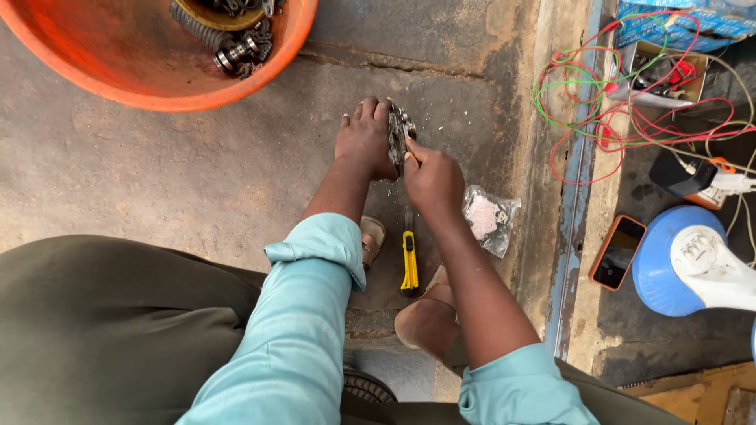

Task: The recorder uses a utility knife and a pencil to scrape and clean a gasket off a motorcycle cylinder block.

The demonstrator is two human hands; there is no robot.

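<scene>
Gripping metal part (400,135), both hands; orange basin (293,47) holds chains (236,49), probably.

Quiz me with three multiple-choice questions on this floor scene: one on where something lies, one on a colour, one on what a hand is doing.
1. Where does the utility knife lie?
A. in the tub
B. on the floor between the forearms
C. on the phone

2. What colour is the big tub?
A. orange
B. green
C. white

3. What is the left hand doing?
A. resting open on the knee
B. holding the phone
C. gripping a dark metal part against the floor

Answers: 1 B, its yellow body lies below the hands; 2 A, its rim is orange; 3 C, its fingers wrap the part beside the right hand.
</scene>
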